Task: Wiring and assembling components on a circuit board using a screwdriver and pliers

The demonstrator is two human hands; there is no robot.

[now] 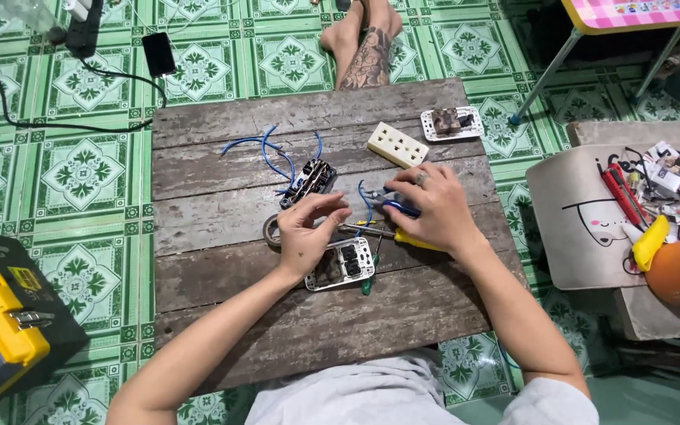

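Blue wire (365,198) at the middle of the weathered plank surface (222,165), one short end pinched between both hands. Left hand (306,230) curled narrow, thumb and fingertips closed toward the wire end, palm hovering just above a grey switch plate (343,264) and touching or nearly touching a small roll of tape (271,230). Right hand (430,208) wrapped around pliers with blue and yellow grips (403,211), ring on one finger, jaws pointed at the wire; how wide the jaws stand, hidden behind the fingers.

Risks, as judgement only: fingertips of the left hand very near the plier tips, so a slip or a hard squeeze likely to nip skin. Too much bite likely to cut the copper strands instead of only the sheath, or to snap the short end off. A tug on the wire likely to drag the black switch module (309,181) and its looping blue leads (265,149) across the boards. Green-handled screwdriver (368,279) lying half under the plate, apt to roll off toward the lap. White socket block (397,145) and a second plate (452,123) well apart at the far edge, near another person's bare feet (360,43) on the green tiled floor (80,173); small screws dropped there hard to find on the pattern.
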